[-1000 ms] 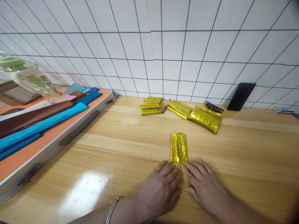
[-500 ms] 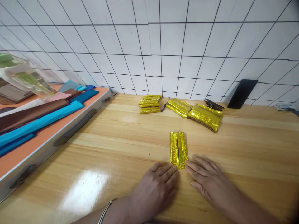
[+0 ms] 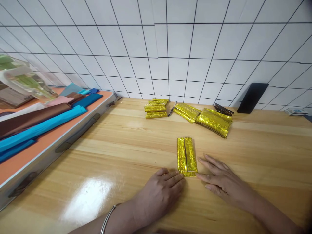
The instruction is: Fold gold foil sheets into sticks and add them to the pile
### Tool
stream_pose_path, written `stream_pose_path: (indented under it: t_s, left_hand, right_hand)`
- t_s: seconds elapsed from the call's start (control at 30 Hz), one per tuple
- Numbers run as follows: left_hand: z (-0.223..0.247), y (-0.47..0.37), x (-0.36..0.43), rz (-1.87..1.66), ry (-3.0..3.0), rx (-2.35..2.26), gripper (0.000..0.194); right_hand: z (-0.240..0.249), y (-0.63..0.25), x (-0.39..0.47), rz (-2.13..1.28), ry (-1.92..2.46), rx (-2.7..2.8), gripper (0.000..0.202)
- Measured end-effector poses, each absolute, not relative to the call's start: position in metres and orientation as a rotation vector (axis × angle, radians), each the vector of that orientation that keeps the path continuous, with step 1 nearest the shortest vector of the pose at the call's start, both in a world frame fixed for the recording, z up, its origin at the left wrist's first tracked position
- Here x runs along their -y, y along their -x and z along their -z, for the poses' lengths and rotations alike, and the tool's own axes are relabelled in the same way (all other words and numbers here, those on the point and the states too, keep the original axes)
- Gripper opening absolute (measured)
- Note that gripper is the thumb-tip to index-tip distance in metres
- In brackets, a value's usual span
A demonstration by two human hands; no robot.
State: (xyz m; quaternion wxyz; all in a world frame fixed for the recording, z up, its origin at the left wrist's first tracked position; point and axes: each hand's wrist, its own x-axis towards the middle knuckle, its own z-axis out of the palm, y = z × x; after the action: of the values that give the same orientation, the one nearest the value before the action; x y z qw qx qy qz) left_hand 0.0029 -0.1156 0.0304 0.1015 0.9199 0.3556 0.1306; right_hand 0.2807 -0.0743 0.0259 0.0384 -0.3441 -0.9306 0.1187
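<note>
Head view: gold foil strip (image 3: 189, 156) flat on table (image 3: 109, 162), near edge folded. Left hand (image 3: 162, 195) unclenched, fingertips at near-left corner; right hand (image 3: 224, 182) spread, fingertip at near-right corner; neither grips.

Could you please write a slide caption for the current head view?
Left hand and right hand at the near end of a folded gold foil sheet on a wood-grain tabletop.

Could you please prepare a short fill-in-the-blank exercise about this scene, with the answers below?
The left hand rests at the ____ (near or far) end of the folded gold strip.
The arm that wears a bracelet is the person's ____ one.
The flat black object leaning on the wall is pictured to the strip's ____.
The surface beneath the blue sheet is coloured ____.
Answers: near; left; right; orange.
</note>
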Motion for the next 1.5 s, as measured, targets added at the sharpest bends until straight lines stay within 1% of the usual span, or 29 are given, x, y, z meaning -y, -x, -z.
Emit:
stream_pose_path:
  t_s: [0.23,0.47,0.67,0.83,1.0,1.33,1.5]
  left_hand:
    - [-0.029,-0.002,0.116,-0.359,-2.74,-1.047,0.03]
    - [-0.031,-0.007,0.119,-0.289,-2.793,-1.077,0.033]
    - [-0.028,-0.015,0.115,-0.313,-2.735,-1.147,0.028]
    - [-0.026,-0.018,0.113,-0.241,-2.67,-1.172,0.022]
    - [-0.027,-0.02,0.113,-0.243,-2.653,-1.18,0.021]
    - [-0.031,-0.017,0.114,-0.248,-2.635,-1.188,0.019]
    - [-0.032,-0.016,0.115,-0.269,-2.664,-1.165,0.022]
  right_hand:
    - [-0.023,-0.282,0.073,-0.363,1.053,2.85,0.037]
    - [-0.029,-0.274,0.081,-0.277,1.067,2.833,0.033]
    - [-0.027,-0.263,0.09,-0.162,1.05,2.719,0.027]
    - [-0.022,-0.256,0.096,-0.093,1.015,2.74,0.031]
    - [-0.019,-0.25,0.1,-0.122,1.04,2.796,0.046]
    - [-0.024,-0.272,0.081,-0.213,1.104,2.758,0.032]
    - [-0.022,-0.281,0.076,-0.257,1.07,2.757,0.032]
